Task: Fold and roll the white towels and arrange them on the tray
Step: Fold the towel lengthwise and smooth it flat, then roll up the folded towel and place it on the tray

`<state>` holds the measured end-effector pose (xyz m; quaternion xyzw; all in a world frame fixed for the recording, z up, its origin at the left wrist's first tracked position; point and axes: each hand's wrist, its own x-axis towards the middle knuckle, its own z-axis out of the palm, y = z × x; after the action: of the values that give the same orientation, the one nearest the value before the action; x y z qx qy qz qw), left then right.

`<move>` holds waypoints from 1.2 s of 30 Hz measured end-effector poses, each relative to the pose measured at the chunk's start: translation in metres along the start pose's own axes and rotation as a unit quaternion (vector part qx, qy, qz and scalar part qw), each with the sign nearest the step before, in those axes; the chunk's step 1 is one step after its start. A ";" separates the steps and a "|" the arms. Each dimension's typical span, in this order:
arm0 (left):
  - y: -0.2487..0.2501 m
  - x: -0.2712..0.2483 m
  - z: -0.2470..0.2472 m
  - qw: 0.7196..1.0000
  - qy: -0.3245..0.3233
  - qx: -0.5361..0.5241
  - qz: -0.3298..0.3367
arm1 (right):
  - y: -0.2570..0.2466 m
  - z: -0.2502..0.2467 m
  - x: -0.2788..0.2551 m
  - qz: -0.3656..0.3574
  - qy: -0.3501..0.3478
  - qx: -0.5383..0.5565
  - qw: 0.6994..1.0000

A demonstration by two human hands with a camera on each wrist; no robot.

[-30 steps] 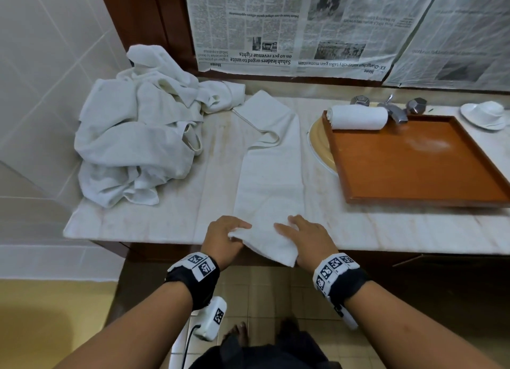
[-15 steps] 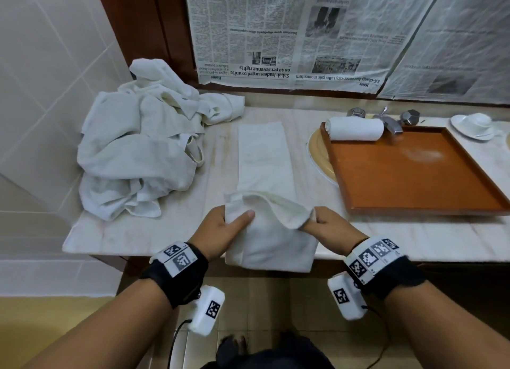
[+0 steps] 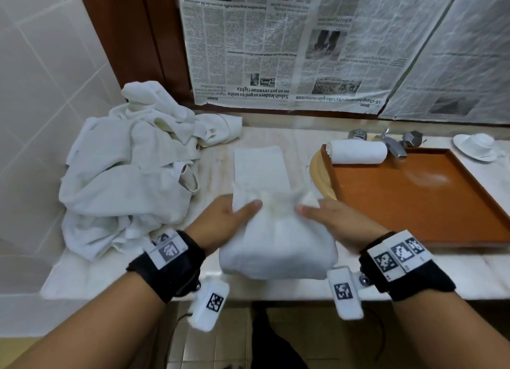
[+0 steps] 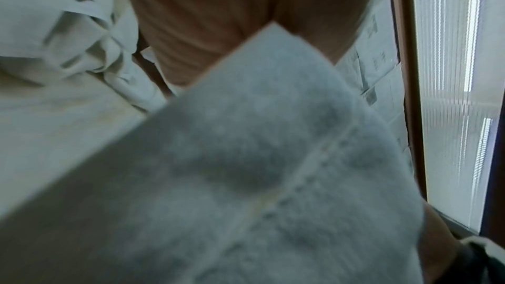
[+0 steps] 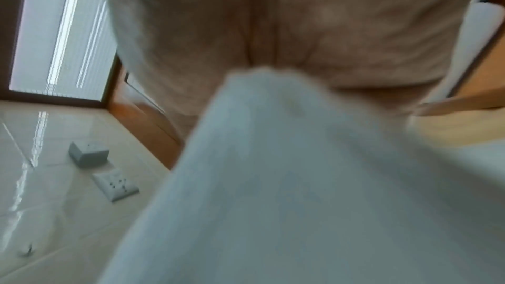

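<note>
Both our hands, left hand (image 3: 224,223) and right hand (image 3: 337,222), pinch the towel (image 3: 271,241) by its side edges, thumbs on top. Its long axis runs away from us, far end flat on the counter (image 3: 284,137) left of the tray (image 3: 430,203). One rolled towel (image 3: 357,152) sits in the tray's far corner; a towel pile (image 3: 132,170) lies further left.
</note>
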<state>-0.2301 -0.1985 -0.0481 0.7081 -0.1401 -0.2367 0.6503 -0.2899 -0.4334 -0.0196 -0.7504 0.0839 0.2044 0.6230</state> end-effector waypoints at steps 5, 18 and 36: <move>0.008 0.098 -0.031 0.995 0.090 -0.042 -0.002 | -0.016 -0.036 0.103 -0.023 0.188 -0.047 0.981; -0.082 0.193 -0.049 0.980 0.062 0.139 -0.129 | 0.061 -0.067 0.225 0.130 0.078 -0.232 0.961; -0.100 0.246 -0.064 0.956 0.092 0.188 -0.205 | 0.054 -0.081 0.271 0.103 0.130 -0.207 0.964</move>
<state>0.0012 -0.2567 -0.1817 0.8495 0.0266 -0.2688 0.4533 -0.0493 -0.4883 -0.1682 -0.8704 0.1968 0.1807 0.4135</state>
